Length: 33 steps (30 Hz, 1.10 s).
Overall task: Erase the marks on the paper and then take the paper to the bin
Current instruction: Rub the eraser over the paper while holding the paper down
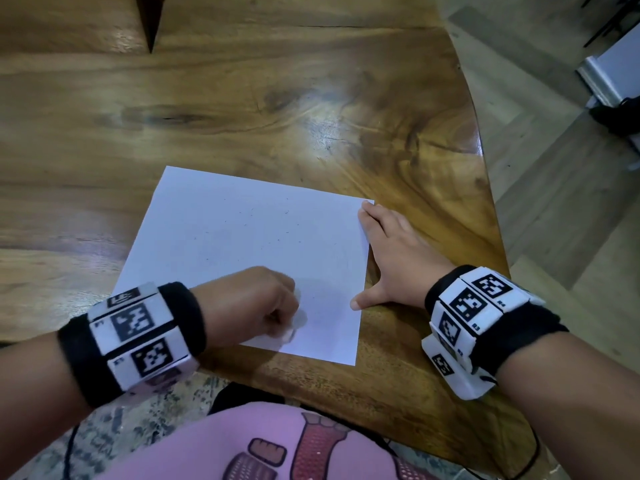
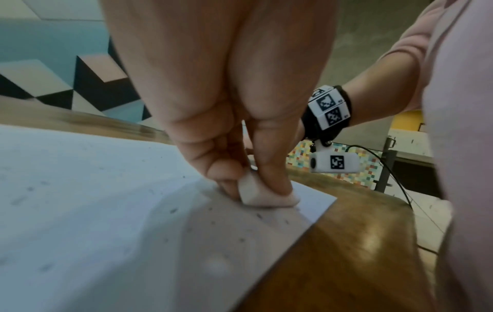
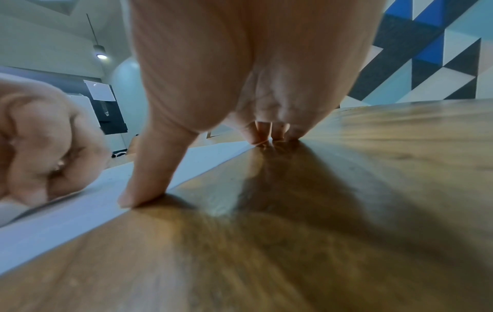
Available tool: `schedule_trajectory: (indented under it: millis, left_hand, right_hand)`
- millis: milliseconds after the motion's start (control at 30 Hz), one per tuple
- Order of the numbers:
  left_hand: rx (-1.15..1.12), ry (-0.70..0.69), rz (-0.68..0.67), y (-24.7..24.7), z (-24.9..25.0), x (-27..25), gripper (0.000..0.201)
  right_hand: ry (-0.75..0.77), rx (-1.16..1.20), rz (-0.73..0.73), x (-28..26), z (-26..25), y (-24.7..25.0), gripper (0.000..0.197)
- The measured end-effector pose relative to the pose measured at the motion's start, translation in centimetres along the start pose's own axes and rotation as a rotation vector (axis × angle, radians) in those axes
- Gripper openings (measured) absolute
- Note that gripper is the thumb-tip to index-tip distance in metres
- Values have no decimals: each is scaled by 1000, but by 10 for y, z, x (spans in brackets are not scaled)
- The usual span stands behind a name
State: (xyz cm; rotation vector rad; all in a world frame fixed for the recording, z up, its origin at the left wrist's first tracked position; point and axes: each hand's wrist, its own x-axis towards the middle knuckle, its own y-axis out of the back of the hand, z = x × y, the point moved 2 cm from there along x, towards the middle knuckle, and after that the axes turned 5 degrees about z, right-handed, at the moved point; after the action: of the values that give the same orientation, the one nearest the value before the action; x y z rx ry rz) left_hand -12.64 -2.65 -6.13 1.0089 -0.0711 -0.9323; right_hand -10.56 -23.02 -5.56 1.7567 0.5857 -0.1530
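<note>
A white sheet of paper (image 1: 242, 244) lies flat near the front edge of the wooden table (image 1: 277, 98), dotted with faint pencil marks and eraser crumbs. My left hand (image 1: 263, 306) pinches a small white eraser (image 2: 256, 195) between thumb and fingers and presses it on the paper (image 2: 93, 211) near its front right corner. My right hand (image 1: 388, 251) lies flat with straight fingers along the paper's right edge. Its thumb (image 3: 144, 183) and fingertips (image 3: 269, 135) press on the paper's (image 3: 66, 213) border and the wood.
The table's curved right edge (image 1: 485, 161) drops to a grey plank floor (image 1: 561, 202). A dark wedge-shaped gap (image 1: 149, 22) cuts into the tabletop at the back left. A grey and white object (image 1: 609, 74) stands on the floor at far right.
</note>
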Motion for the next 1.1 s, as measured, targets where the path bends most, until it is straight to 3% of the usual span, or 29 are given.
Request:
schedule_trajectory:
  millis: [133, 300, 500, 600, 700, 833, 867, 1000, 1100]
  left_hand:
    - [-8, -27, 178, 3, -3, 2, 14]
    - [-58, 58, -79, 0, -1, -8, 3]
    - [-5, 114, 267, 29, 9, 51, 10]
    - [29, 125, 314, 33, 15, 74, 11]
    - [12, 71, 266, 19, 17, 58, 12]
    - [17, 0, -19, -2, 20, 25, 7]
    - [14, 10, -30, 1, 20, 29, 7]
    - [70, 88, 223, 34, 22, 72, 6]
    - [63, 97, 221, 29, 21, 73, 18]
  right_hand:
    - [4, 4, 4, 0, 1, -1, 133]
    - [2, 2, 0, 0, 0, -1, 132]
    - [-3, -6, -12, 1, 0, -1, 133]
    - [-4, 5, -5, 2, 1, -2, 134]
    - [-5, 9, -1, 2, 1, -2, 134]
    - [13, -10, 9, 2, 1, -2, 133]
    - [15, -14, 11, 2, 1, -2, 133]
    - [10, -15, 2, 2, 1, -2, 133]
    - [4, -7, 1, 2, 1, -2, 133]
